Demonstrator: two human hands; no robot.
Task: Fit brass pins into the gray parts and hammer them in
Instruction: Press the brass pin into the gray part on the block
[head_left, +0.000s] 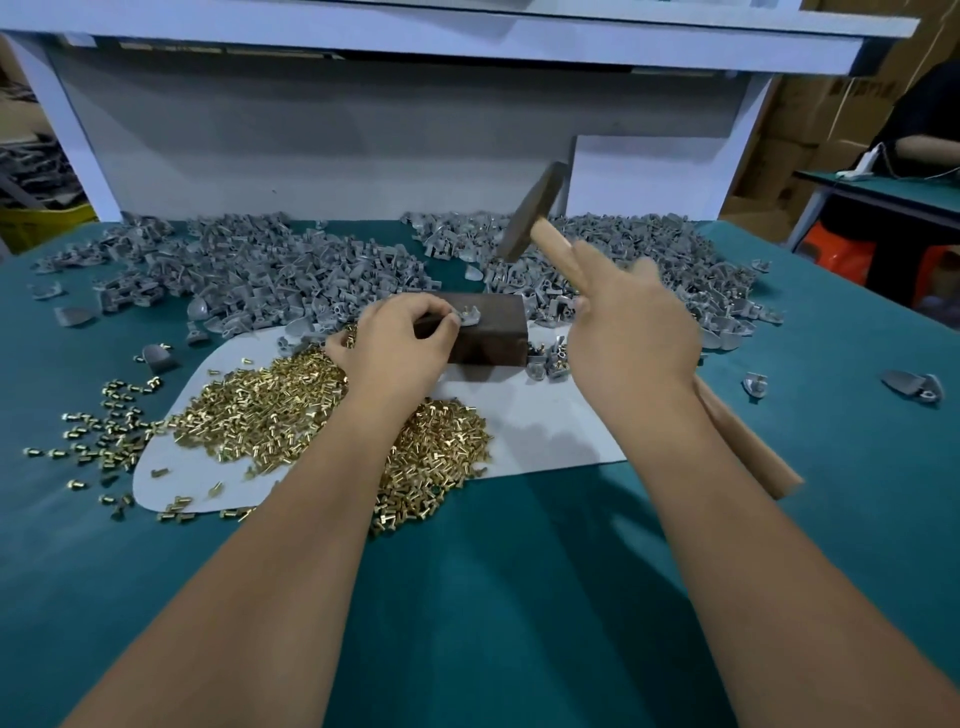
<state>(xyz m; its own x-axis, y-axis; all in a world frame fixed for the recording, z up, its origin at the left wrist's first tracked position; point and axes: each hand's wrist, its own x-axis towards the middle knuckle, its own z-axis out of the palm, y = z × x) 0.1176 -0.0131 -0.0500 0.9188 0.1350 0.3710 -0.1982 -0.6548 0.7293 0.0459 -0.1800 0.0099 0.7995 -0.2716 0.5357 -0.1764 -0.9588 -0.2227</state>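
Left hand (402, 345) pinches gray part (467, 315) on block (480, 327), frame center — small, light, likely skittish, hold by edge. Right hand (631, 317) grips raised hammer (535, 218).

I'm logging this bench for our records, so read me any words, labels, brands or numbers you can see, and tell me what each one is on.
No text here can be read.
Cardboard boxes, stacked behind the bench at upper right: dark printed marks, too blurred to read.
Hammer, dark block, gray parts, brass pins: no lettering visible.
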